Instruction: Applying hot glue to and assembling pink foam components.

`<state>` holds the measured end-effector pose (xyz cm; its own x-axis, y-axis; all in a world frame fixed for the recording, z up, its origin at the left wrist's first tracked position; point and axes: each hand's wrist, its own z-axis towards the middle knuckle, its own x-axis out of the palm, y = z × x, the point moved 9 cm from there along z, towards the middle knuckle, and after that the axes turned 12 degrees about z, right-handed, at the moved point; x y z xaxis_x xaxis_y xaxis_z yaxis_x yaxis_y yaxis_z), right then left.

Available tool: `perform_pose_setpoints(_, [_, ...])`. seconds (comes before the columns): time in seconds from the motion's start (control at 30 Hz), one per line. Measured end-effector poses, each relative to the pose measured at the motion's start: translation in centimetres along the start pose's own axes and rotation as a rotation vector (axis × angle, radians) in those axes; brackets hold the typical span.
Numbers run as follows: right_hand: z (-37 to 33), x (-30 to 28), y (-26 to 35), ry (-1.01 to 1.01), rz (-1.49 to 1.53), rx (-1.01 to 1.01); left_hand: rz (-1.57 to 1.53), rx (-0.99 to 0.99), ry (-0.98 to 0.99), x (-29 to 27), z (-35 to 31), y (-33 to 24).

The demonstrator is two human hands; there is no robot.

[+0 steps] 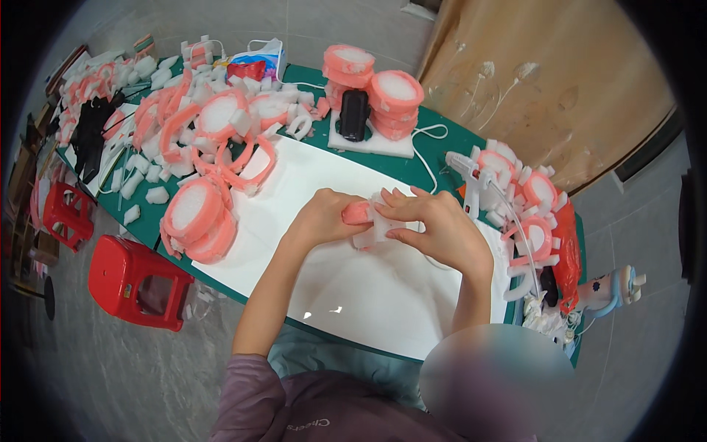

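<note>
Both hands meet over the glossy white board (368,309), around a small foam piece. My left hand (322,215) grips its pink foam part (356,213) between thumb and fingers. Against that sits a white foam part (381,228), which the thumb and fingers of my right hand (445,232) pinch from the other side. Whether the two parts are joined I cannot tell, as fingers cover much of them. Left of my left hand lie round pink-and-white foam pieces (195,210). Beyond my right hand is a white glue gun (465,171).
Foam scraps and rings (169,121) heap up along the far left of the green table (434,166). Two stacks of foam rounds (394,92) and a black object (354,116) stand at the back. More foam pieces (540,193) crowd the right edge. A red stool (132,280) stands left.
</note>
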<state>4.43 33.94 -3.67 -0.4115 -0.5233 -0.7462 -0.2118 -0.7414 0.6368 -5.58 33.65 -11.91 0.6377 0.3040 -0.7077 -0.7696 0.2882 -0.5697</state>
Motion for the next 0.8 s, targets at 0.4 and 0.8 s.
perform_pose_setpoints(0.4, [0.3,0.3,-1.1,0.028,0.026,0.008,-0.031,-0.007,0.022,0.4,0.0,0.5])
perform_pose_setpoints(0.8, [0.2,-0.4,-2.7,0.023,0.252,0.074,-0.013,-0.064,0.003,0.3,0.7,0.0])
